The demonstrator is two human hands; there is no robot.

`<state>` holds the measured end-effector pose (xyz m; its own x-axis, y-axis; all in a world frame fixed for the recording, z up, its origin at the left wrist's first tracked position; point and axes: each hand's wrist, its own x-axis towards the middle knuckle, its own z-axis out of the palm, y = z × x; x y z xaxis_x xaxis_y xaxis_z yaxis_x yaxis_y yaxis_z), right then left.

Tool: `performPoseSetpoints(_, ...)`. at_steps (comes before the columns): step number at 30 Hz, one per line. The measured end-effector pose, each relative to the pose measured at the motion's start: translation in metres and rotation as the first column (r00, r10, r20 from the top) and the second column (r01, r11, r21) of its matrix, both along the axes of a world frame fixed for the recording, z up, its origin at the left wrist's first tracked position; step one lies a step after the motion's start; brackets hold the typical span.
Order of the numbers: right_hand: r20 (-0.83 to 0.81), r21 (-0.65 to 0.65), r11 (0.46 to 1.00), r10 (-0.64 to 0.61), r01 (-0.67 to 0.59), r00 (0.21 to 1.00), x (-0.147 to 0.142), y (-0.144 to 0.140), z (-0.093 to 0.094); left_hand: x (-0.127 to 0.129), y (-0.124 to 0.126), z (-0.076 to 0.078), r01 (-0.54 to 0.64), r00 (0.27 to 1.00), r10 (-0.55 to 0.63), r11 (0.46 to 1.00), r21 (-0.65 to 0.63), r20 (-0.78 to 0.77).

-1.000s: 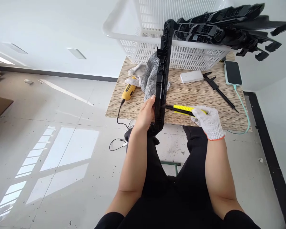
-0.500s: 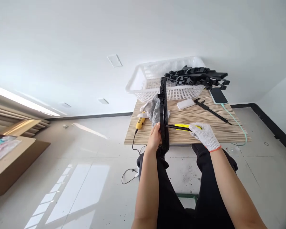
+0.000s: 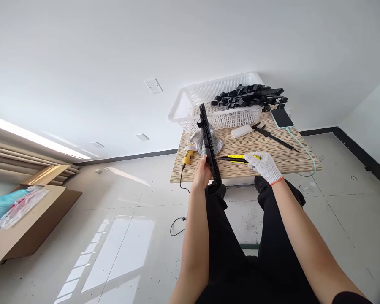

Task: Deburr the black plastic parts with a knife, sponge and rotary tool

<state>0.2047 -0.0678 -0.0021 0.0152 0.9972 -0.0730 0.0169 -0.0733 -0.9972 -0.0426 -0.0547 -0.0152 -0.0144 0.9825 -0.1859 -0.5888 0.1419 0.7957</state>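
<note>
A long black plastic part [image 3: 210, 150] is clasped by the bare left hand [image 3: 202, 174]; at its 3 o'clock, the gloved right hand [image 3: 264, 166] grips a yellow knife [image 3: 236, 158], whose blade could slip toward the ungloved fingers

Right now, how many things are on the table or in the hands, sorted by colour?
Yellow: 2, utility knife, corded tool.
Black: 3, long part, caliper, pile of parts.
White: 2, basket, small box.
Grey: 1, glove.
Phone: 1.
Total: 9.

Place: my small workshop bench | Evidence: caliper [image 3: 274, 136], white basket [image 3: 190, 110] of black plastic parts [image 3: 248, 96] upper centre, cardboard box [image 3: 25, 223] lower left
</note>
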Motion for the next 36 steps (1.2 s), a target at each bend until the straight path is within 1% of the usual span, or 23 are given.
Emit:
performPoseSetpoints(5,-0.02,-0.024,1.0,-0.003,0.003,1.0,-0.001,-0.001,0.005,0.0,0.0,-0.002,-0.034,0.999,0.034,0.999,0.009,0.015)
performPoseSetpoints(9,-0.059,-0.038,0.999,-0.001,-0.001,0.998,0.0,0.0,0.003,0.001,0.0,-0.003,-0.052,0.999,0.052,0.999,0.011,0.008)
performPoseSetpoints(11,-0.06,-0.044,0.999,0.003,-0.006,0.998,0.001,0.0,0.002,0.003,-0.002,-0.002,-0.072,0.997,0.072,0.997,0.024,-0.033)
performPoseSetpoints(16,-0.051,-0.044,0.999,-0.001,-0.001,0.999,0.001,-0.001,0.002,0.011,-0.008,-0.002,-0.116,0.968,0.126,0.991,0.061,-0.216)
performPoseSetpoints(19,-0.07,-0.051,0.999,0.001,-0.005,0.998,0.002,-0.002,0.003,0.012,-0.011,-0.003,-0.113,0.958,0.129,0.991,0.076,-0.256)
performPoseSetpoints(25,-0.1,-0.056,0.998,0.021,-0.026,0.995,0.003,-0.003,0.003,0.012,-0.013,-0.004,-0.111,0.952,0.128,0.991,0.076,-0.277)
performPoseSetpoints(32,-0.068,-0.064,0.998,-0.001,-0.003,0.998,0.004,-0.003,0.002,0.013,-0.014,-0.001,-0.112,0.967,0.118,0.993,0.042,-0.224)
performPoseSetpoints(34,-0.044,-0.068,0.997,0.028,-0.031,0.999,0.006,-0.003,0.005,0.013,-0.014,0.0,-0.11,0.971,0.118,0.993,0.048,-0.208)
performPoseSetpoints(36,0.003,-0.075,0.991,0.108,-0.107,0.994,0.006,-0.004,0.007,0.013,-0.013,0.001,-0.092,0.974,0.103,0.994,0.062,-0.202)
